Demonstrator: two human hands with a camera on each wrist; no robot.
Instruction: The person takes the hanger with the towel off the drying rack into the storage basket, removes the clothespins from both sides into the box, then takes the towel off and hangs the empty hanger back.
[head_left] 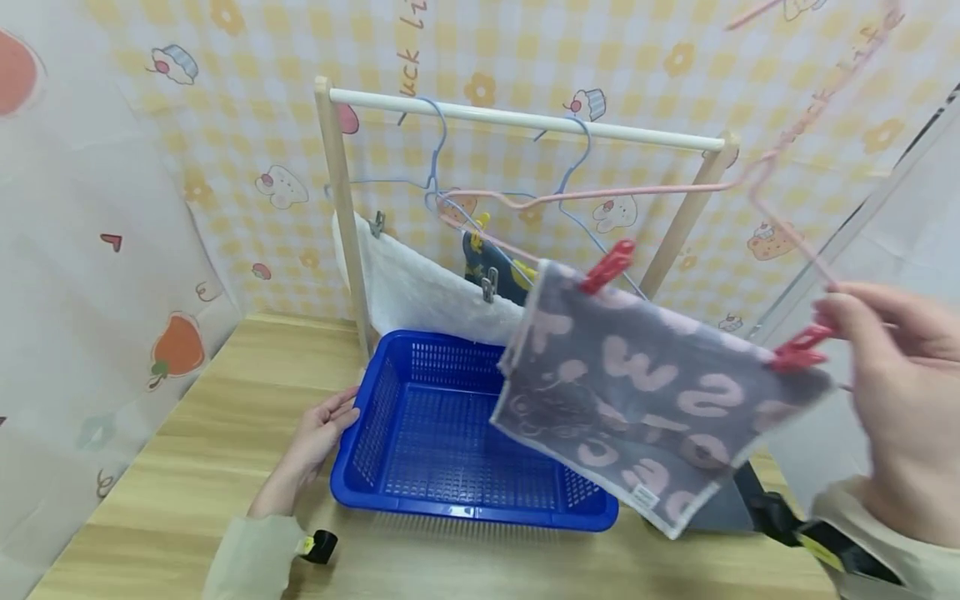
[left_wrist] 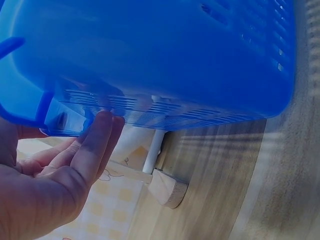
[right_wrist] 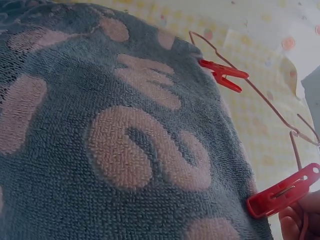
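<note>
At the right, my right hand [head_left: 903,392] pinches the lower corner of a pink hanger [head_left: 622,192], beside a red clip [head_left: 802,348]. A grey-blue towel with pink letters [head_left: 637,400] hangs tilted from that hanger, held by this clip and a second red clip [head_left: 609,265]; it covers part of the blue basket [head_left: 472,442]. In the right wrist view the towel [right_wrist: 125,140] fills most of the picture, with fingers [right_wrist: 295,220] at the lower right edge. My left hand [head_left: 318,433] touches the basket's left side, its fingers [left_wrist: 95,145] extended against the wall in the left wrist view.
Behind the basket stands a rack with a white bar [head_left: 525,117] and wooden posts. Two blue hangers [head_left: 435,158] hang there, with a white cloth [head_left: 427,283] in grey clips and a dark patterned cloth [head_left: 480,258] in yellow clips. A dark flat object [head_left: 727,508] lies right of the basket.
</note>
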